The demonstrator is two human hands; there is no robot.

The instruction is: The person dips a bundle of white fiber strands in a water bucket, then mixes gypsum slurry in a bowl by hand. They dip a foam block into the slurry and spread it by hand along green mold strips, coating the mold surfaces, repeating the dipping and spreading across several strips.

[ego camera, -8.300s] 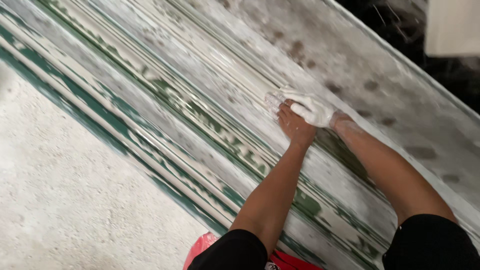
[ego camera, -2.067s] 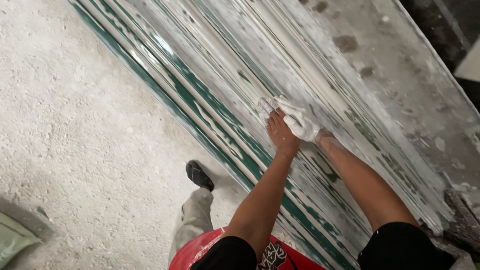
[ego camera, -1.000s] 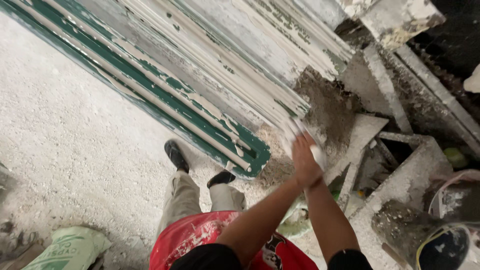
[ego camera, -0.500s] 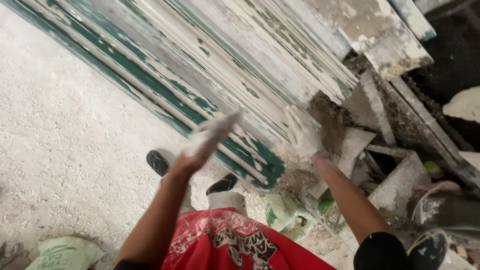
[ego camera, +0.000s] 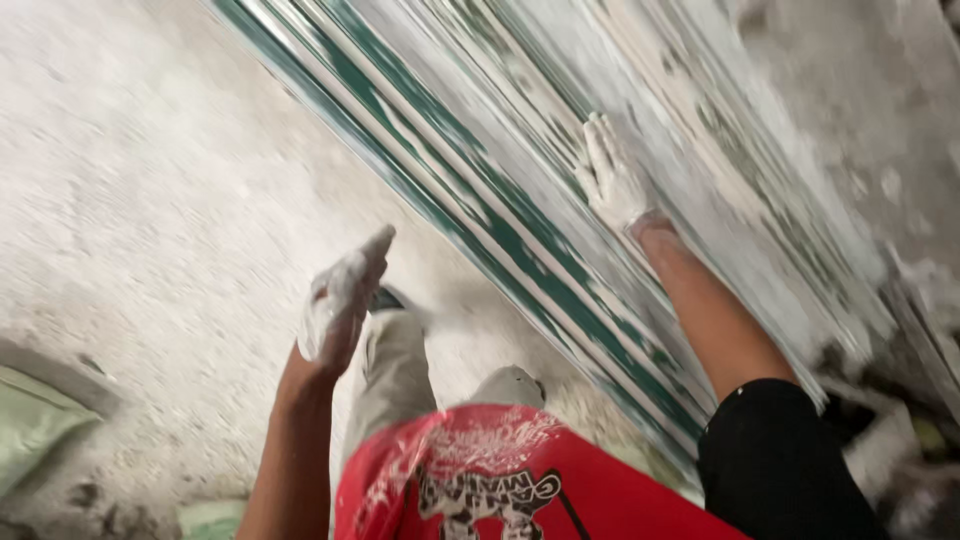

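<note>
At the lower left edge of the frame one pale green sack (ego camera: 35, 425) lies on the dusty concrete floor (ego camera: 150, 180), and a second greenish scrap (ego camera: 205, 518) shows at the bottom edge. Right of these, the left hand (ego camera: 340, 300), caked in white powder or plaster, hangs in the air above the floor. Its fingers are curled loosely and narrow, one finger pointing up; whether it holds a rag I cannot tell through the blur. It touches nothing and seems lifted away for balance. Below centre, the person's red printed shirt (ego camera: 480, 480) and grey trouser legs (ego camera: 400, 370) fill the lower middle.

Further right, the right hand (ego camera: 612, 180), also white-coated, lies flat with fingers spread wide on the slanting green-and-white striped panel (ego camera: 520, 240), pressed there as if to steady or rub it. One such panel runs from the top centre to the lower right.
</note>
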